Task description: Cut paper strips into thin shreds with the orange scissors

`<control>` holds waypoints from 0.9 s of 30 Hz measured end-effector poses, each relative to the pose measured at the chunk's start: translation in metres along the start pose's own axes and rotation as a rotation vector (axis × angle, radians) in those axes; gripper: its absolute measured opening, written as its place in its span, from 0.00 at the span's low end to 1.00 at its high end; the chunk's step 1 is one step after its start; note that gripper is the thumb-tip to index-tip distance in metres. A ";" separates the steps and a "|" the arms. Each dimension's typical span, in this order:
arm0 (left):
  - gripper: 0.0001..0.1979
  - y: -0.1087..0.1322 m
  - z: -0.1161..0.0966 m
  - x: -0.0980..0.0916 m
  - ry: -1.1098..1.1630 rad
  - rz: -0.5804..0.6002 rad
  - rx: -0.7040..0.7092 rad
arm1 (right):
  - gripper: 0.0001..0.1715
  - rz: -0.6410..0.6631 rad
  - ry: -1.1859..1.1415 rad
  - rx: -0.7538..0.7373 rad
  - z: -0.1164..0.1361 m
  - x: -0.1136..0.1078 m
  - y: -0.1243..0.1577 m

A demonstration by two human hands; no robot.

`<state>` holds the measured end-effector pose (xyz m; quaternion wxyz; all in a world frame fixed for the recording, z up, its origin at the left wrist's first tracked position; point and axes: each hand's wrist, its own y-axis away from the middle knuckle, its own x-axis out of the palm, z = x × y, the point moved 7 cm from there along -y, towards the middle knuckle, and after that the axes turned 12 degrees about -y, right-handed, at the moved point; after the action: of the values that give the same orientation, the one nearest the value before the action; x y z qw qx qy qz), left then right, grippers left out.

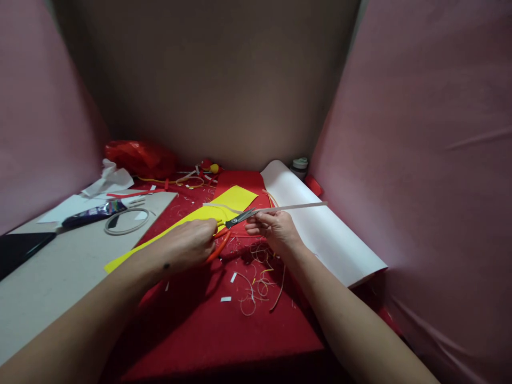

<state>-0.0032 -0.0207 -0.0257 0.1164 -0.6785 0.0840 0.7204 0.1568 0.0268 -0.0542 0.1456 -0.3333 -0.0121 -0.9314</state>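
Note:
My left hand (196,237) is closed round the handles of a pair of scissors (236,219) with orange and yellow grips. Their dark blades point right, toward my other hand. My right hand (276,228) pinches a thin, pale flat strip (300,206), which sticks out to the right above a white roll. The blade tips meet the strip right beside my right fingertips; whether they are closed on it I cannot make out. Beneath both hands lie a yellow sheet (236,200) and a red ribbed sheet (240,177).
Curly thread scraps (262,253) litter the red cloth (224,330). At left, a grey board (52,288) carries a dark tube (94,212), a tape ring (127,231) and a black flat object (24,250). A white roll (320,229), lidded jar (299,166) and red bag (140,157) lie around.

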 end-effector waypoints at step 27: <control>0.13 -0.004 -0.009 0.001 -0.141 0.097 0.032 | 0.04 0.025 0.044 0.026 0.000 -0.002 -0.001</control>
<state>0.0069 -0.0193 -0.0274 0.0981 -0.6191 0.1200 0.7699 0.1585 0.0286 -0.0552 0.1618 -0.3111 -0.0170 -0.9363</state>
